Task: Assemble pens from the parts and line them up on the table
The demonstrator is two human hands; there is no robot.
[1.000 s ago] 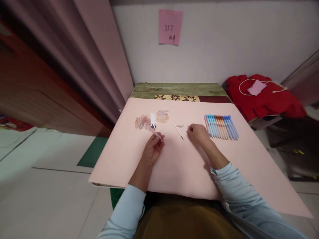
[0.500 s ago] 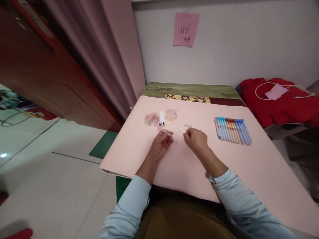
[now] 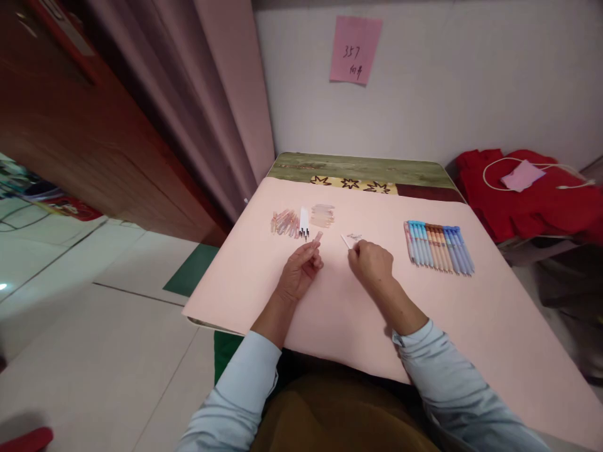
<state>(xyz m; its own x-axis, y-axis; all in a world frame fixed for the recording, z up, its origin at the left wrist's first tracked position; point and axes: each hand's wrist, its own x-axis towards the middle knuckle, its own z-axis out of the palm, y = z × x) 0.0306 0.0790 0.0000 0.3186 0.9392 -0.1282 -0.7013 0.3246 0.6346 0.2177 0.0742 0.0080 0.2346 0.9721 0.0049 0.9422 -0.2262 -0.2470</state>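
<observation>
My left hand (image 3: 300, 271) is closed on a pinkish, see-through pen barrel piece (image 3: 319, 236), which points up and away from its fingertips. A thin white pen refill (image 3: 345, 240) is pinched in my right hand (image 3: 374, 262), its free end sticking out toward the left. Just beyond that hand lie several small springs (image 3: 354, 236). Beyond the left hand are white refills (image 3: 304, 220) with dark tips, side by side. To their left is a loose pile of pink pen parts (image 3: 285, 223); to their right lies a stack of clear pinkish barrels (image 3: 323, 215).
A row of pens (image 3: 440, 248) in pink, blue, brown and violet lies on the right of the pink-covered table (image 3: 358, 320). Red cloth (image 3: 532, 201) with a white cord sits beyond the right edge. A curtain (image 3: 226, 113) hangs at the left.
The barrel piece in my left hand has turned from lying low and sideways to pointing upward. The refill in my right hand has shifted slightly right and stands a little steeper.
</observation>
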